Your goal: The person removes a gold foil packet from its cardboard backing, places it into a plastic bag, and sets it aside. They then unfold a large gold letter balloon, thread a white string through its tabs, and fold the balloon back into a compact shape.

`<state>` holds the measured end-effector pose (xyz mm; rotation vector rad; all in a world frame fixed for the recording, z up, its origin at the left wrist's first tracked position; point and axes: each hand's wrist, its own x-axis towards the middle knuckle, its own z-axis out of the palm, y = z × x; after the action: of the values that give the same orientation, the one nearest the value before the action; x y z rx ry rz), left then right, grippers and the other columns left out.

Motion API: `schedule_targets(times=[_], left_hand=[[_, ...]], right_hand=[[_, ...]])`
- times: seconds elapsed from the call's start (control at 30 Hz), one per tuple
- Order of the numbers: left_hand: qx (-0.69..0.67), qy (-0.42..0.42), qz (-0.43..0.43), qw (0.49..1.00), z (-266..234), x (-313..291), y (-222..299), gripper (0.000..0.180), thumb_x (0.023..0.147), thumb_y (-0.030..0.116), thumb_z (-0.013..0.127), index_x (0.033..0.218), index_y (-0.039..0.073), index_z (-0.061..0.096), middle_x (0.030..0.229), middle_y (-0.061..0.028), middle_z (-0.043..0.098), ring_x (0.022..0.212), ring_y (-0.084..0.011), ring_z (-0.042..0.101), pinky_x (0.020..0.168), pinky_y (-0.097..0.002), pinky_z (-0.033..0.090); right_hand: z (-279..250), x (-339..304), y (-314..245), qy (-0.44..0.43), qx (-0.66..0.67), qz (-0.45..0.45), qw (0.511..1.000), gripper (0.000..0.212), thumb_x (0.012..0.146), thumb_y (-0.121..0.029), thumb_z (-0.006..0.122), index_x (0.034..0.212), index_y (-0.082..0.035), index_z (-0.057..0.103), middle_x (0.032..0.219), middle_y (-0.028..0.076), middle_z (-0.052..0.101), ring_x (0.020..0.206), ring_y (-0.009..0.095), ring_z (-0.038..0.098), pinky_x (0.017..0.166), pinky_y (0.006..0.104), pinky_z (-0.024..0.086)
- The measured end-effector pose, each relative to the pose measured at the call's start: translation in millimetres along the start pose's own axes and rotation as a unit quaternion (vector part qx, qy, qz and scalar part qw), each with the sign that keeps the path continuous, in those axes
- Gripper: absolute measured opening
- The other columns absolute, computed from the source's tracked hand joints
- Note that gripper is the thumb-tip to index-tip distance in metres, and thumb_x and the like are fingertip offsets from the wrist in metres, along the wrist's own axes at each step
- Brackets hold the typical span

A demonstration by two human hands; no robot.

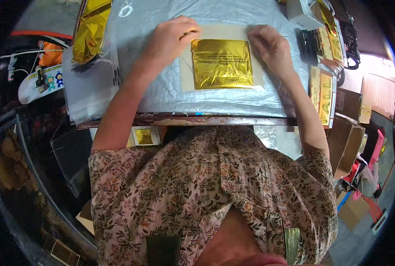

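Observation:
A square gold foil packet (222, 64) with dark print lies flat on a larger pale sheet (186, 76), which seems to have a clear plastic margin. Whether the packet is inside the plastic or on top, I cannot tell. My left hand (176, 36) is closed in a pinch at the packet's far left corner, over the sheet's edge. Curled at the far right corner, my right hand (270, 46) is slightly smeared, and its fingertips touch or hover at the sheet's edge. What lies between the fingers of either hand is hidden.
Silvery plastic covers the table (162, 97). Gold foil packaging (90, 35) and clear plastic bags (93, 91) lie on the left. A white box (305, 15) and a gold-lettered box (322, 95) line the right. A coil of white cord (125, 11) rests at the far left.

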<state>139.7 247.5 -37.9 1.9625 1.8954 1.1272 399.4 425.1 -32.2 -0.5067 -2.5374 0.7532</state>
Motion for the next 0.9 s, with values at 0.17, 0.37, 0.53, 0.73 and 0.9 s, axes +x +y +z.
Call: schedule_targets(times=[0.17, 0.37, 0.53, 0.73, 0.9], left_hand=[[0.128, 0.083, 0.110, 0.982, -11, 12, -18, 0.023, 0.086, 0.021, 0.072, 0.104, 0.008, 0.075, 0.097, -0.0051, 0.070, 0.086, -0.0261, 0.066, 0.081, -0.0370, 0.054], [0.088, -0.047, -0.090, 0.991, -28, 15, -20, 0.045, 0.079, 0.027, 0.083, 0.120, 0.013, 0.070, 0.093, -0.0025, 0.058, 0.081, -0.0153, 0.054, 0.078, -0.0288, 0.050], [-0.047, -0.138, -0.217, 0.965, -30, 29, -45, 0.040, 0.080, 0.027, 0.082, 0.116, 0.013, 0.071, 0.091, 0.0040, 0.057, 0.081, -0.0097, 0.049, 0.073, -0.0247, 0.046], [-0.018, -0.160, -0.090, 0.983, -30, 38, -54, 0.033, 0.080, 0.030, 0.082, 0.103, 0.010, 0.069, 0.093, 0.0045, 0.063, 0.077, -0.0097, 0.049, 0.069, -0.0253, 0.047], [0.041, -0.073, -0.110, 0.990, -18, 29, -21, 0.037, 0.077, 0.033, 0.084, 0.102, 0.010, 0.068, 0.096, 0.0031, 0.064, 0.076, -0.0123, 0.052, 0.070, -0.0270, 0.049]], right_hand=[[-10, 18, 11, 0.020, -0.061, 0.040, 0.997, 0.046, 0.085, -0.020, 0.079, 0.127, -0.005, 0.064, 0.128, 0.014, 0.059, 0.111, 0.028, 0.062, 0.094, 0.0358, 0.051], [-15, 20, 26, -0.005, -0.092, 0.023, 0.995, 0.062, 0.079, -0.033, 0.084, 0.132, -0.009, 0.063, 0.129, 0.014, 0.058, 0.118, 0.031, 0.056, 0.098, 0.0388, 0.048], [-25, 35, 34, -0.085, -0.110, 0.038, 0.990, 0.070, 0.073, -0.035, 0.088, 0.134, -0.010, 0.062, 0.128, 0.013, 0.059, 0.119, 0.030, 0.055, 0.102, 0.0387, 0.044], [-30, 45, 35, -0.132, -0.066, 0.022, 0.989, 0.073, 0.070, -0.035, 0.089, 0.134, -0.012, 0.062, 0.122, 0.011, 0.063, 0.118, 0.030, 0.055, 0.103, 0.0397, 0.043], [-22, 26, 26, -0.057, -0.103, 0.033, 0.992, 0.067, 0.074, -0.035, 0.086, 0.132, -0.011, 0.063, 0.123, 0.012, 0.063, 0.119, 0.031, 0.055, 0.102, 0.0407, 0.042]])
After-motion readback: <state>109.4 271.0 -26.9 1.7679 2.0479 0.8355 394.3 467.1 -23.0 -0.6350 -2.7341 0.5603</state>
